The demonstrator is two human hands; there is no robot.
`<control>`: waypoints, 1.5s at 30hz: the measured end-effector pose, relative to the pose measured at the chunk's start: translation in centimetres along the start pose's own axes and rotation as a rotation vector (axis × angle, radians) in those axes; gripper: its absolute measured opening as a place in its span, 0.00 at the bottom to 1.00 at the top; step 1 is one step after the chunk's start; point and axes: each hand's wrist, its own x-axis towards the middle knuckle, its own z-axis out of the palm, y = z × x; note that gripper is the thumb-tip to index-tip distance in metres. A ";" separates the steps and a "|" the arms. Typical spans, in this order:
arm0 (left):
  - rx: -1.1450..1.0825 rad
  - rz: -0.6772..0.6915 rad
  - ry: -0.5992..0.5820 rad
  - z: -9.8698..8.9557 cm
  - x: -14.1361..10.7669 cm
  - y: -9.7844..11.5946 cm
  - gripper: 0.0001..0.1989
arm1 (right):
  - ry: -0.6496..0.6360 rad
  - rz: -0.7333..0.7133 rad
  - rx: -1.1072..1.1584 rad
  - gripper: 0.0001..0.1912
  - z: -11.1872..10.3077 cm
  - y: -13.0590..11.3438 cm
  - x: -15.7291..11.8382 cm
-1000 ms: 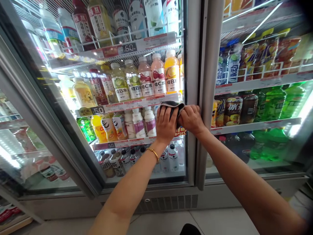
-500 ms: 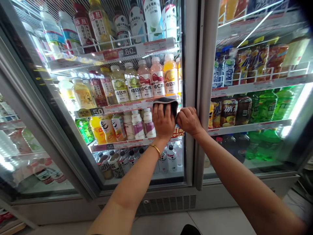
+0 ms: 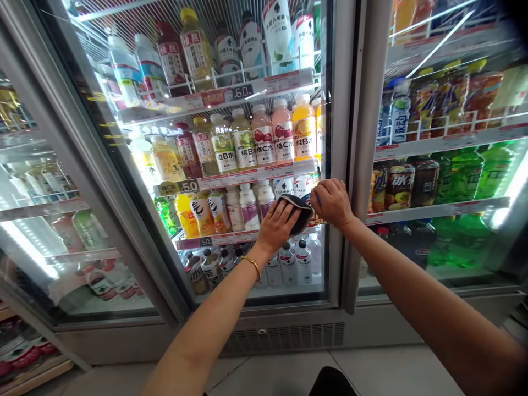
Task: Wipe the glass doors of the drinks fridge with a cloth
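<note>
My left hand (image 3: 277, 224), with a gold bangle on its wrist, presses a dark cloth (image 3: 303, 219) with a pale edge against the glass of a drinks fridge door (image 3: 339, 132). Its fingers lie bent over the cloth. Just to the right, my right hand (image 3: 333, 203) is closed, its knuckles up, by the door's metal frame. Whatever its fingertips grip is hidden. Part of a red sticker (image 3: 317, 221) shows on the glass between the two hands.
Behind the glass, shelves carry rows of bottled drinks (image 3: 264, 137) above price strips (image 3: 247, 175). A second fridge section with green bottles (image 3: 466, 170) stands to the right, another glass door (image 3: 78, 220) to the left. A vent grille (image 3: 289, 336) sits low, above the tiled floor (image 3: 264, 374).
My left hand has slid the cloth down the glass, from the middle price strip to lower bottles. My right hand stays by the door frame. The view has shifted left.
</note>
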 end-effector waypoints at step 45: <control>-0.097 -0.220 0.157 -0.5 -2.7 -3.2 0.17 | 0.041 0.051 -0.083 0.10 4.1 -6.1 2.2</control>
